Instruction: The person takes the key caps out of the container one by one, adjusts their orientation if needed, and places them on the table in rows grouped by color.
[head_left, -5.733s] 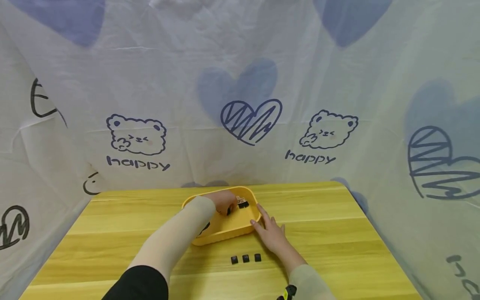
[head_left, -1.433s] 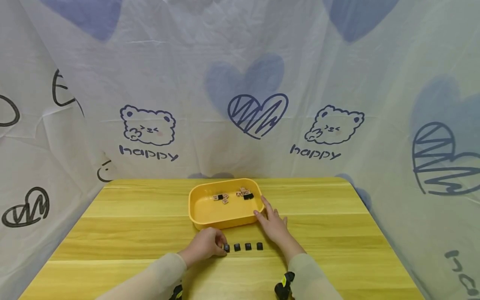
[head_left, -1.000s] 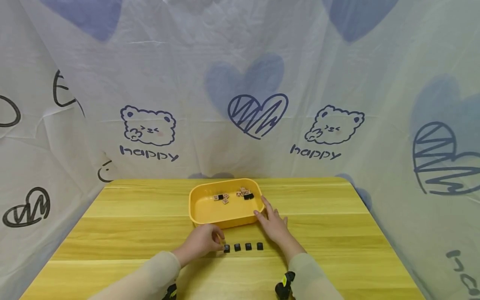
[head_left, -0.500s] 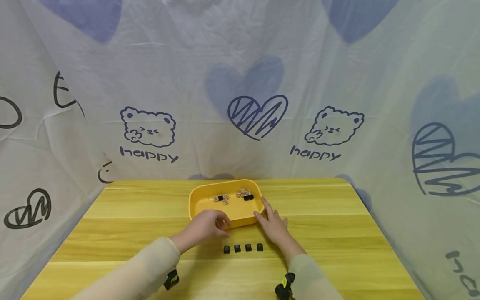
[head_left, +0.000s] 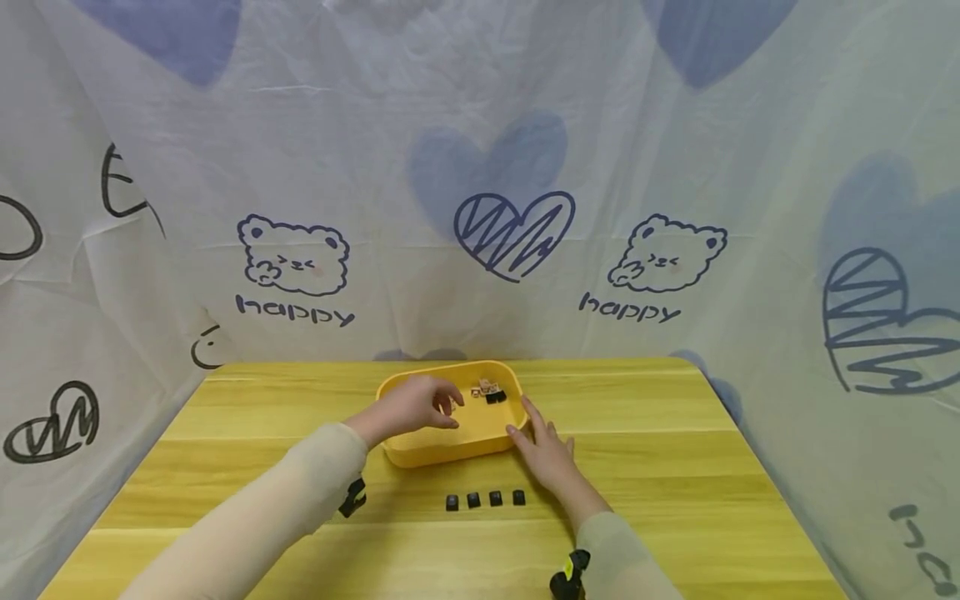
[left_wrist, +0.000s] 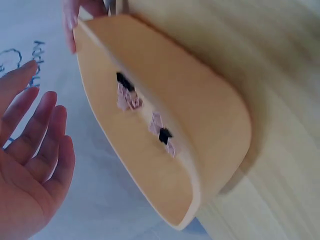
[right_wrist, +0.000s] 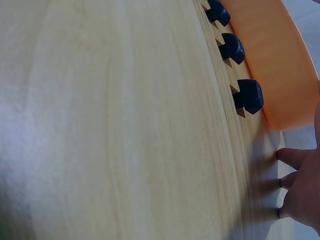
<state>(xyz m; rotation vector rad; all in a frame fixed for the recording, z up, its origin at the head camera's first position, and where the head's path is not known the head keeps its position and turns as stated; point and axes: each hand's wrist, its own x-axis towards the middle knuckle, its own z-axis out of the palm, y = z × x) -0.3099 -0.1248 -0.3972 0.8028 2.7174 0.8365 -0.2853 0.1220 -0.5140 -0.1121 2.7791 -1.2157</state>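
My left hand [head_left: 416, 404] hovers over the left part of a yellow tray [head_left: 435, 452], its fingers loosely bent and nothing between them. In the left wrist view its fingers [left_wrist: 40, 130] are spread beside the tray's opening. My right hand [head_left: 551, 462] rests at the tray's right end, thumb and straight fingers touching the rim. Inside lie small keycap-like pieces [head_left: 489, 388], some black side up and several showing pinkish undersides. Several black keycap-like pieces [head_left: 496, 497] stand in a spaced row on the table in front of the tray.
The yellow wood-grain table [head_left: 637, 492] carries everything. A white cloth [head_left: 390, 292] printed with hearts and bears hangs behind it and along both sides. A black wrist device [head_left: 570, 573] shows at the right sleeve.
My left hand set another black piece at the left end of the row, let go and moved up and away over the tray. My right hand stays at the tray's end.
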